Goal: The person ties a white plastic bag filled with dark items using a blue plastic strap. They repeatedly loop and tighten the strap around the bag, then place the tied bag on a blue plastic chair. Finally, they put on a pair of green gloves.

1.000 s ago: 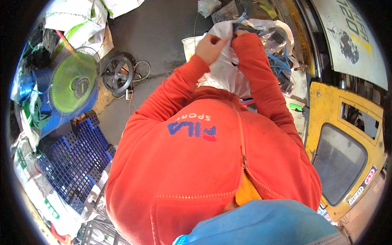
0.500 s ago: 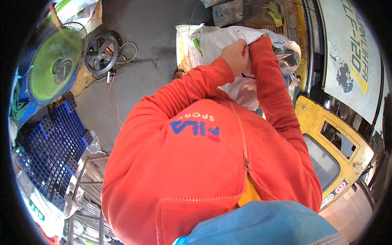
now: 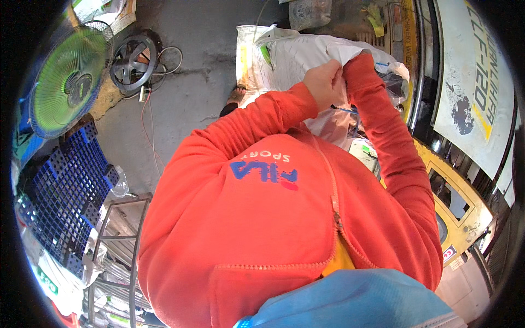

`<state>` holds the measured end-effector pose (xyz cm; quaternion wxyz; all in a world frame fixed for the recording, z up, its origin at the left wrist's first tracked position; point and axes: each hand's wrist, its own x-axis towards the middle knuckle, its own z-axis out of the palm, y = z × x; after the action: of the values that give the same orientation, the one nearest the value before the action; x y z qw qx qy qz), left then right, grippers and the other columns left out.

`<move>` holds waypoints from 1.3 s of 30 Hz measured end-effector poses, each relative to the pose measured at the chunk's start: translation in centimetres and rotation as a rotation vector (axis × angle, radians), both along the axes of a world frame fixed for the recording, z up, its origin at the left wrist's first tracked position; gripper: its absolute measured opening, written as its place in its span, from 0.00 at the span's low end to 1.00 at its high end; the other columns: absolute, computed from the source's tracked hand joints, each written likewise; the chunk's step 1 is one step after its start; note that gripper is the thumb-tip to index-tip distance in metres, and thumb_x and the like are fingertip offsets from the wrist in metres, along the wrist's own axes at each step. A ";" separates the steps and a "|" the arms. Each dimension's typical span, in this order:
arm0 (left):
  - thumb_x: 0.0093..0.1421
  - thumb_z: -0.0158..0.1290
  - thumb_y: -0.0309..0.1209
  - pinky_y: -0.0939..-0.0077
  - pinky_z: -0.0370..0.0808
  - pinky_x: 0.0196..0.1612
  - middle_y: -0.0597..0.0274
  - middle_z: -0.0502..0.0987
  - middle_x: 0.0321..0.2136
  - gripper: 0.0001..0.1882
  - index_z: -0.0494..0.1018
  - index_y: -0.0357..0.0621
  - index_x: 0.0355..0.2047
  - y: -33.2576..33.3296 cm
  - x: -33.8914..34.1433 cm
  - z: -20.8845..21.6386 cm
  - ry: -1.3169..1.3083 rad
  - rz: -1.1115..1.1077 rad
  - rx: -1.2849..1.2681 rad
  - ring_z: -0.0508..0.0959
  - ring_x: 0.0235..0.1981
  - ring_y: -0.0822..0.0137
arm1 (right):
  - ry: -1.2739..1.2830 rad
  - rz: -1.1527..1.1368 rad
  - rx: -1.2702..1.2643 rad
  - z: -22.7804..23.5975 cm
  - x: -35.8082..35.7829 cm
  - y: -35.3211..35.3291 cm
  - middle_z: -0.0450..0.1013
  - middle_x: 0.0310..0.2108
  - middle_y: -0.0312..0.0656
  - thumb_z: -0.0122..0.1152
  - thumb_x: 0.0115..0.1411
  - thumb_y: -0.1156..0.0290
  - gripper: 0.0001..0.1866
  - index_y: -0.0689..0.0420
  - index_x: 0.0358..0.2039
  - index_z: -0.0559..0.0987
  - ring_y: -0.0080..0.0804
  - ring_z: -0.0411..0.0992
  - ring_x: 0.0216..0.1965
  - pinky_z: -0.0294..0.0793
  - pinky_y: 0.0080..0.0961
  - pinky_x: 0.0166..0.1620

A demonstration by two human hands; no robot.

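A large white plastic bag [image 3: 303, 52] lies ahead of my chest, its side creased and partly see-through. My left hand [image 3: 324, 83] is closed, with its fingers pinching the bag's gathered edge. Close beside it, the red sleeve of my right arm [image 3: 365, 76] ends at the bag's mouth. The fingers of my right hand are hidden behind the cuff and the folded plastic. Blue strands [image 3: 345, 111] show at the near side of the bag, below my hands.
A bare foot [image 3: 237, 94] stands left of the bag on the grey floor [image 3: 191, 49]. At far left are a green fan [image 3: 71, 82], a wheel-shaped base [image 3: 134, 61] with cables and a blue plastic pallet [image 3: 71, 188]. Yellow and white machine panels [image 3: 473, 76] border the right.
Both hands have shifted slightly to the right and nearer in the picture, still together at the bag. The foot shows more now, and the bag's near side has opened to view.
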<state>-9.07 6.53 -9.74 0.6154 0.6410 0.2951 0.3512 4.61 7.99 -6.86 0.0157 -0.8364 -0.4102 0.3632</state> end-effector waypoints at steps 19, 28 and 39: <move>0.55 0.42 0.28 0.64 0.69 0.28 0.47 0.72 0.26 0.09 0.66 0.42 0.37 0.4 0.2 0.0 -0.180 -0.012 0.037 0.72 0.26 0.47 | 0.256 -0.260 -0.095 1.1 0.8 -1.3 0.71 0.28 0.37 0.54 0.50 0.48 0.24 0.58 0.34 0.74 0.30 0.68 0.29 0.69 0.26 0.33; 0.58 0.44 0.39 0.74 0.72 0.32 0.61 0.74 0.31 0.16 0.70 0.40 0.39 4.4 -2.9 -2.9 -0.145 -0.348 -1.126 0.74 0.27 0.66 | 0.226 -0.415 -0.119 -0.3 0.0 -0.6 0.70 0.29 0.36 0.54 0.50 0.47 0.25 0.58 0.35 0.74 0.30 0.67 0.29 0.68 0.25 0.33; 0.54 0.52 0.34 0.77 0.72 0.32 0.65 0.73 0.23 0.07 0.72 0.43 0.27 4.6 0.1 -5.3 -0.389 -0.257 -1.515 0.72 0.25 0.71 | 0.079 0.008 0.280 -0.5 -1.4 -1.8 0.73 0.33 0.46 0.44 0.57 0.53 0.23 0.56 0.44 0.71 0.40 0.71 0.33 0.70 0.31 0.37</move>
<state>-9.02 11.18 -15.04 0.9604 0.0039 0.2649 0.0868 3.23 6.14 -7.35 0.1468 -0.8095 -0.4593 0.3350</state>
